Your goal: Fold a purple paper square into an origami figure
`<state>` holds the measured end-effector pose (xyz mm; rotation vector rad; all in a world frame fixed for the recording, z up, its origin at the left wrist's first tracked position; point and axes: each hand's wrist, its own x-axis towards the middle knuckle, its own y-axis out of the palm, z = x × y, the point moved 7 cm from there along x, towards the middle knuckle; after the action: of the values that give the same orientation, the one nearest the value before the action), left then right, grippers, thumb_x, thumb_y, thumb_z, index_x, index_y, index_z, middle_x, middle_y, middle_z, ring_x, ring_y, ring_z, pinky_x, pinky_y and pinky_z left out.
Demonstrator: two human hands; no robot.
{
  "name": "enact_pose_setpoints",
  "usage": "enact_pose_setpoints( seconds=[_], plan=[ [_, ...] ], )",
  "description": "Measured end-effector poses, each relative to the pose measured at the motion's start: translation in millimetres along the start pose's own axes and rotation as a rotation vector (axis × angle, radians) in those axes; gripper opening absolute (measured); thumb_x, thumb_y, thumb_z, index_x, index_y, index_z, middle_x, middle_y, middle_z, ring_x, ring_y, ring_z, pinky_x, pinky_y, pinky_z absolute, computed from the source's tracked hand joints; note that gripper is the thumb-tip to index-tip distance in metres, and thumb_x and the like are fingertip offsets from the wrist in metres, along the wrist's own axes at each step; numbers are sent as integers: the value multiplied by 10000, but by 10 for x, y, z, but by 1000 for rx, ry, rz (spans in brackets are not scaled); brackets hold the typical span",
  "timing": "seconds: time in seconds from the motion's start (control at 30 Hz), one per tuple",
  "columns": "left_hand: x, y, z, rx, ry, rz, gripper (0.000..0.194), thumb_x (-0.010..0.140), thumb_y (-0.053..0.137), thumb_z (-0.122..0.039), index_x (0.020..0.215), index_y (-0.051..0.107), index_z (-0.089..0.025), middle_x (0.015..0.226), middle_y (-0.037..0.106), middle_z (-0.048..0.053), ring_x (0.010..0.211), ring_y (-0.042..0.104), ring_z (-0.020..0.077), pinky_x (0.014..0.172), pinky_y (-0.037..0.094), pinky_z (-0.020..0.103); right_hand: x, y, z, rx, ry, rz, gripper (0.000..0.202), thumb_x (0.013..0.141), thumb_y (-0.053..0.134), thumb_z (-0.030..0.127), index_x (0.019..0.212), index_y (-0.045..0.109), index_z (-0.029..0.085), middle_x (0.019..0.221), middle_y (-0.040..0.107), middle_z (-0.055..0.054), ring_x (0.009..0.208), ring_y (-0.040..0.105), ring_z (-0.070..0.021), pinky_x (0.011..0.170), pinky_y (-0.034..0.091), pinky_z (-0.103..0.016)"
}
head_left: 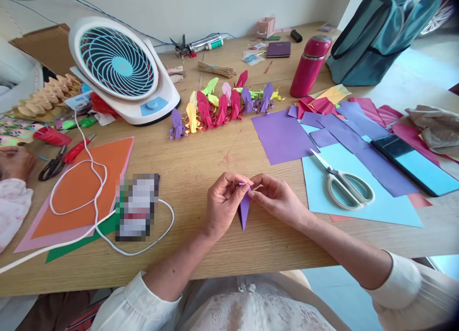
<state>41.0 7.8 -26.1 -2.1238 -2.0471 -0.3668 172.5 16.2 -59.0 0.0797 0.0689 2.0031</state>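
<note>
Between my two hands is a small piece of folded purple paper [244,212], its narrow point hanging downward. My left hand [224,202] pinches its upper part between thumb and fingers. My right hand [278,199] is closed at the paper's top right edge, thumb and fingertips pressed together there; the fingertips partly hide the fold. Beyond my hands stands a cluster of finished folded paper figures [222,106] in purple, yellow, red, pink and green. A flat purple sheet [283,137] lies to the right of them.
Scissors [349,185] rest on light blue paper [387,214] at right, near a phone [412,163] and purple and red scraps. A red flask [310,65] and teal bag [369,44] stand behind. At left are a fan [124,68], white cable, orange paper [111,154] and another person's hand [16,162].
</note>
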Motion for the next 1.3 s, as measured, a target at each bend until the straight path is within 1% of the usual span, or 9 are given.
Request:
enact_pose_setpoints(
  seconds=[0.1, 0.2, 0.47, 0.6, 0.8, 0.87, 0.93, 1.1, 1.3],
  plan=[
    [6, 4, 23, -85, -7, 3, 103, 900, 712, -246, 886, 625, -194, 894, 715, 11, 873, 684, 124, 883, 546, 272, 10, 27, -31, 84, 2, -16, 234, 858, 731, 415, 951, 646, 217, 900, 684, -21, 820, 672, -169, 772, 564, -325],
    [11, -17, 62, -122, -40, 1, 90, 892, 713, -212, 893, 625, -191, 899, 713, 12, 888, 683, 124, 866, 549, 252, 20, 17, -45, 35, 5, -87, 222, 862, 720, 411, 933, 646, 214, 908, 689, -29, 838, 668, -173, 785, 559, -321],
    [10, -38, 139, -21, -42, 50, 64, 893, 684, -180, 938, 639, -184, 944, 707, 28, 913, 674, 127, 845, 544, 233, 22, -48, -80, -208, -10, -190, 194, 890, 664, 408, 928, 659, 218, 891, 719, -37, 815, 673, -190, 737, 558, -323],
    [6, -53, 187, 70, -26, 30, 83, 885, 679, -189, 957, 640, -182, 974, 689, 34, 901, 666, 125, 826, 539, 228, 28, -72, -43, -249, -18, -211, 157, 890, 656, 364, 884, 655, 207, 830, 701, -27, 754, 650, -172, 688, 537, -305],
    [24, -67, 225, 72, -97, -10, 117, 853, 691, -217, 941, 627, -176, 931, 671, 26, 814, 650, 117, 739, 530, 209, 34, -64, 31, -257, -51, -195, 119, 914, 629, 320, 885, 636, 205, 806, 672, -18, 735, 629, -159, 646, 515, -287],
    [46, -84, 197, 65, -93, -27, 123, 844, 697, -219, 936, 627, -178, 899, 660, 13, 764, 632, 105, 699, 518, 195, 26, -75, 91, -279, -96, -183, 80, 940, 594, 284, 948, 625, 211, 820, 663, -14, 740, 627, -153, 650, 515, -285],
    [69, -113, 168, 49, -84, -46, 135, 834, 710, -212, 942, 633, -182, 874, 644, 0, 748, 614, 96, 694, 508, 187, 5, -94, 207, -337, -209, -186, 58, 952, 564, 224, 998, 601, 219, 848, 647, -12, 745, 622, -143, 678, 521, -289],
    [107, -170, 196, -112, -152, -80, 214, 793, 778, -236, 946, 634, -194, 811, 609, -28, 718, 577, 82, 680, 485, 175, -55, -23, 443, -574, -494, -97, 158, 941, 533, 112, 1038, 584, 225, 957, 605, -42, 783, 586, -142, 708, 527, -305],
    [102, -108, 269, -276, -306, -45, 335, 731, 844, -280, 966, 619, -198, 752, 623, -40, 662, 591, 84, 610, 478, 173, -47, 50, 505, -579, -561, -20, 184, 936, 571, 112, 1067, 623, 230, 935, 567, -47, 782, 560, -149, 678, 538, -304]
  ],
)
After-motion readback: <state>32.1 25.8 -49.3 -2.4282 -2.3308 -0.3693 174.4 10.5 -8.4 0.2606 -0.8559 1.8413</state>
